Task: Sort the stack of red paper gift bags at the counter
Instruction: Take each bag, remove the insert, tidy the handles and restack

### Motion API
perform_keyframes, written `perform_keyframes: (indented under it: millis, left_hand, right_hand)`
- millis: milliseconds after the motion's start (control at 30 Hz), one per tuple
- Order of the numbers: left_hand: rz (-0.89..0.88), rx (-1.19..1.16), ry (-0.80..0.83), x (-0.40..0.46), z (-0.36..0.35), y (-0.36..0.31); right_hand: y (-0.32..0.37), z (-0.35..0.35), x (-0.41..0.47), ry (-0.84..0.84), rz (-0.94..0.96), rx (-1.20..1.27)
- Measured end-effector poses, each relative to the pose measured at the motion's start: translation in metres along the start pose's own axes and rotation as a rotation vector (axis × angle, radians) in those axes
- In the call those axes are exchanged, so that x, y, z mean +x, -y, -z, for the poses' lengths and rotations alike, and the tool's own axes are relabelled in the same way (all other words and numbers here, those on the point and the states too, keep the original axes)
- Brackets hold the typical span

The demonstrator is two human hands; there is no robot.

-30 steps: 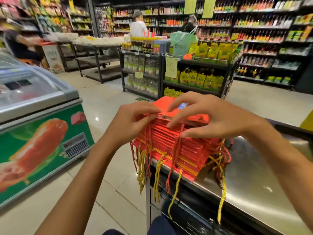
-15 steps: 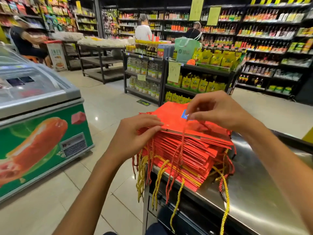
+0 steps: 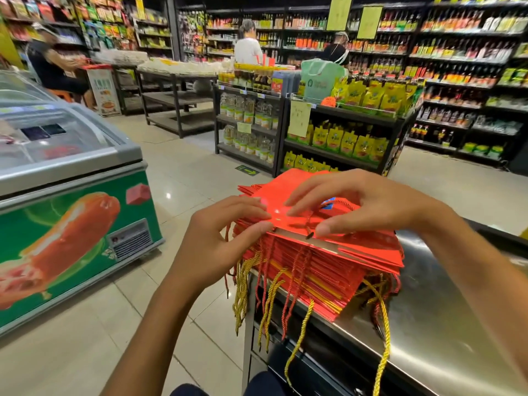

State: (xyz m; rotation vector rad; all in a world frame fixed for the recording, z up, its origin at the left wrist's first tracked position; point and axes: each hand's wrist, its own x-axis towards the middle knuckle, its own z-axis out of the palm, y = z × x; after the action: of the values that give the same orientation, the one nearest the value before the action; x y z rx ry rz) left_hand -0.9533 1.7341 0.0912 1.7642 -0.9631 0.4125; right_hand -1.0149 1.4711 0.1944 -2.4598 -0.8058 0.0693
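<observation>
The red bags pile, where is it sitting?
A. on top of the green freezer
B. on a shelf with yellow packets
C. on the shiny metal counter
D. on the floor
C: the stack of red bags lies on the shiny metal counter, at its corner, with cord handles dangling over the edge.

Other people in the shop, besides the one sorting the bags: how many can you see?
3. A seated person far left beyond the freezer, a person in white at the back shelves, and a person in dark clothes behind the green bag. Shelving could hide more.
</observation>
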Motion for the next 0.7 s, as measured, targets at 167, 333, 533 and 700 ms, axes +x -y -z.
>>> perform_keyframes:
  millis: [167, 333, 533, 700]
  left_hand:
    - [0.040, 0.004, -0.005, -0.005, -0.001, -0.005]
    - [0.060, 0.050, -0.018, -0.010, -0.005, -0.011]
    - [0.123, 0.020, -0.081, -0.013, -0.014, -0.017]
    - [0.142, 0.009, -0.076, -0.014, -0.015, -0.017]
  right_hand:
    - [-0.006, -0.017, 0.008, -0.087, 0.043, 0.068]
    - [-0.003, -0.018, 0.014, -0.196, 0.002, 0.136]
    - [0.001, -0.009, 0.024, -0.153, -0.029, -0.049]
    - [-0.003, -0.010, 0.028, -0.086, -0.003, -0.146]
